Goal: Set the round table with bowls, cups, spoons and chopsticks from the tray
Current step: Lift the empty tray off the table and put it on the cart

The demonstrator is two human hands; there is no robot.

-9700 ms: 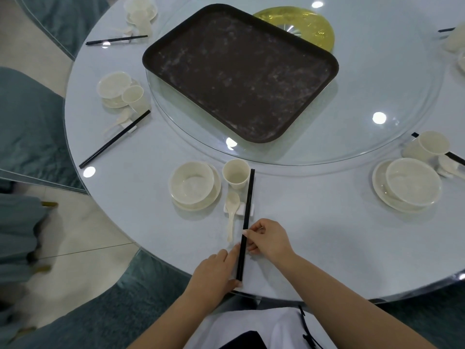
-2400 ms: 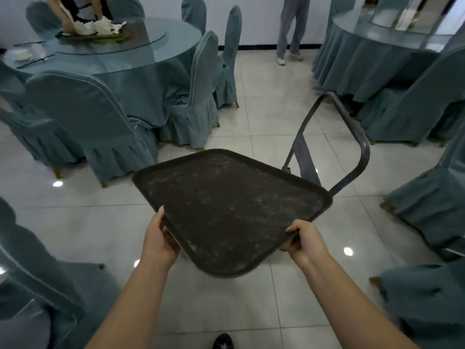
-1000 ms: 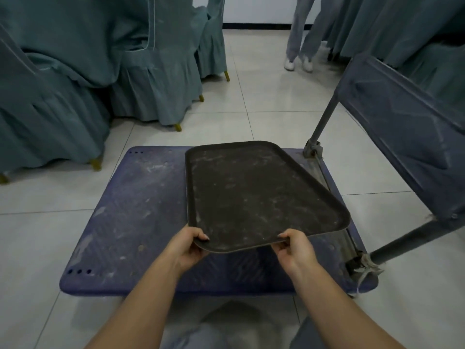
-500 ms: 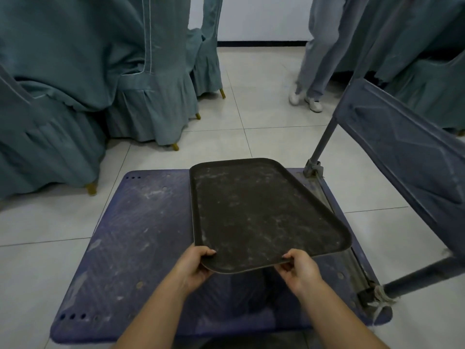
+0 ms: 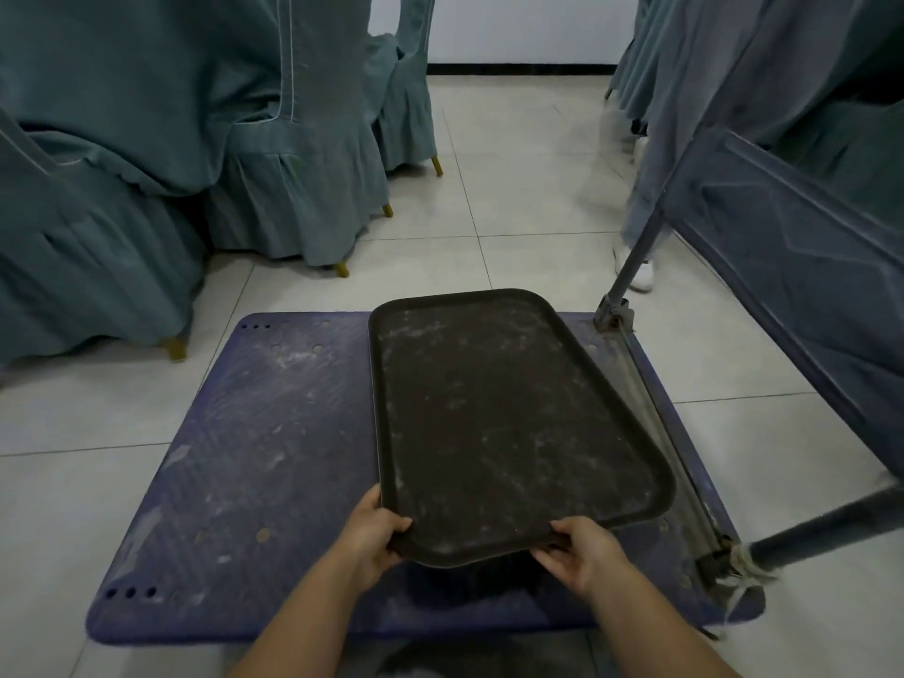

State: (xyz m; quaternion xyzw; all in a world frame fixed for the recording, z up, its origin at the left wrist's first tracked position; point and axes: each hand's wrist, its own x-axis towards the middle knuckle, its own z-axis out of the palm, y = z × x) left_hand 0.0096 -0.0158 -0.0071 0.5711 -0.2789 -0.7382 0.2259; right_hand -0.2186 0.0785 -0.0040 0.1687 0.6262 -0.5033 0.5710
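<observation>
Hands gripped the tray [image 5: 504, 423] by its near edge: the left hand [image 5: 374, 533] curled round the left corner, the right hand [image 5: 584, 550] round the right. It sat over the cart [image 5: 254, 462], near end raised.

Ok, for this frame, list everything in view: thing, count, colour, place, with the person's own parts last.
tray: one, dark brown, empty, over the right part of the cart deck, near end held up
platform cart: one, blue deck, on the floor beneath the tray
cart handle panel: one, blue, leaning over at right
covered chairs: several, teal fabric, far left
draped cloth: teal, upper right
bystander's shoe: one visible, white, behind the handle post
floor: light tiles
left hand: grips the tray's near left corner
right hand: grips the tray's near edge
</observation>
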